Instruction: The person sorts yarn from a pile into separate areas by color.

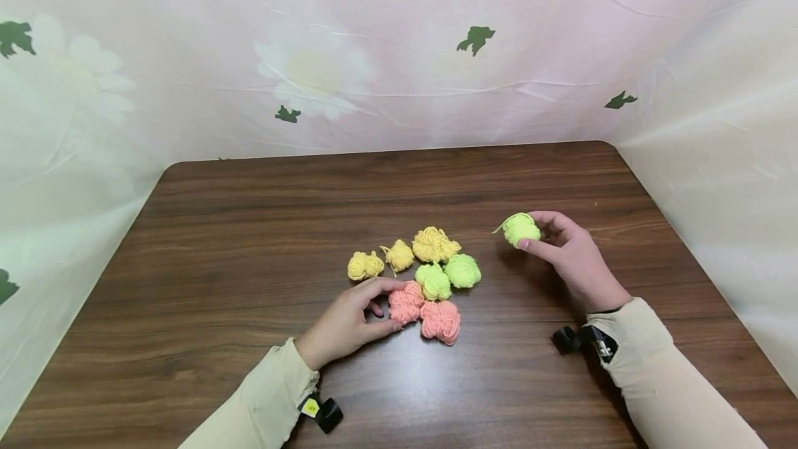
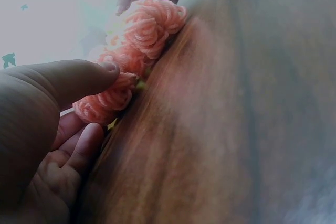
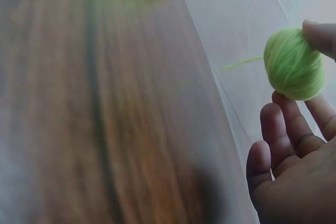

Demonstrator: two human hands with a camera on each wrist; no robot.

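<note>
My left hand (image 1: 346, 323) holds a pink yarn ball (image 1: 406, 303) between thumb and fingers, low on the table. A second pink yarn ball (image 1: 440, 322) lies against it on the right. In the right wrist view, thumb and fingertips pinch a lime-green yarn ball (image 3: 294, 64) with a loose strand sticking out. That right hand (image 1: 576, 262) is over the table, right of the cluster. Two more green balls, one nearer (image 1: 433, 281) and one to the right (image 1: 463, 271), sit beside the pink ones. Behind them lie a large yellow ball (image 1: 435, 245) and a smaller yellow ball (image 1: 398, 256).
Another yellow yarn ball (image 1: 364, 266), pinched in the middle, lies at the cluster's left end. Everything lies on a dark wooden table (image 1: 249, 213) with rounded far corners. Pale flowered cloth (image 1: 386, 54) hangs behind it and at both sides.
</note>
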